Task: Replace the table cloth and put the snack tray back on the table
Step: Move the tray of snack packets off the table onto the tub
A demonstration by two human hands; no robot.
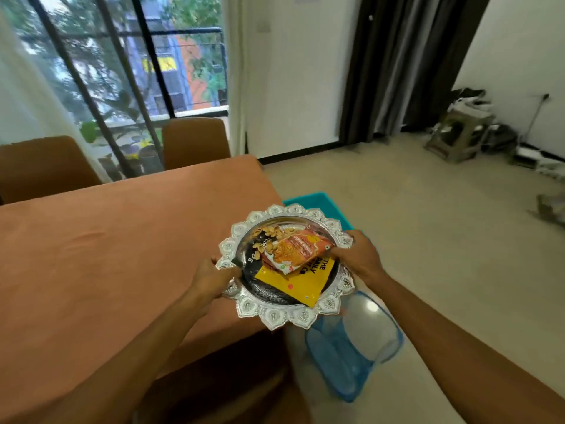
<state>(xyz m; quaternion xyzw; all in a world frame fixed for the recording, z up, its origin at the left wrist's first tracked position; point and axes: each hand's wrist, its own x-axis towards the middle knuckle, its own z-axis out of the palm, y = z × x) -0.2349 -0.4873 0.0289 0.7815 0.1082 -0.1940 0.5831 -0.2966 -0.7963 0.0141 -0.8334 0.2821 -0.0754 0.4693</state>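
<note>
A round silver snack tray with a scalloped rim is held in the air over the table's right edge. It carries three snack packets: a black one with nuts, an orange-red one and a yellow one. My left hand grips the tray's left rim. My right hand grips its right rim, thumb lying on the packets. An orange-brown table cloth covers the table.
Two brown chairs stand behind the table by the window. A turquoise bin and a blue mesh basket sit on the floor right of the table. A stool with clutter stands at the far right wall.
</note>
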